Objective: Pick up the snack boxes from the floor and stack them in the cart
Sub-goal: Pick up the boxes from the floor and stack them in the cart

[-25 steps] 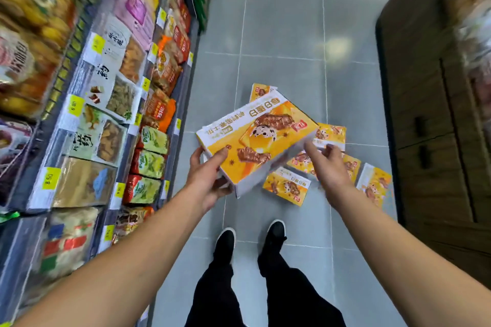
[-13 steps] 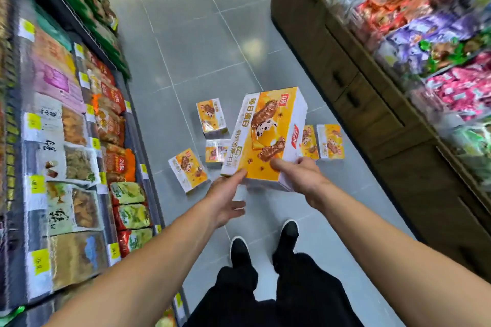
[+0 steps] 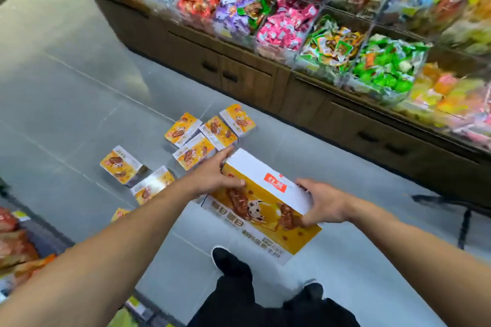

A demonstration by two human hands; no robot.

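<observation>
Both hands gripping large snack box (image 3: 261,210), holding it in air above grey floor (image 3: 79,103). Left hand (image 3: 215,176) clasping box's far-left corner, fingers curling over white top face. Right hand (image 3: 322,203) clamping box's right end. Box tilting, yellow printed face showing toward camera. Smaller snack boxes (image 3: 196,135) lying on floor beyond held box, left of it. Black shoe (image 3: 229,260) standing below box. Wooden display counter (image 3: 265,82) running beyond box, to right.

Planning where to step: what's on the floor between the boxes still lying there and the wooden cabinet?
Head view: only bare grey floor separates the nearest snack boxes from the wooden cabinet.
</observation>
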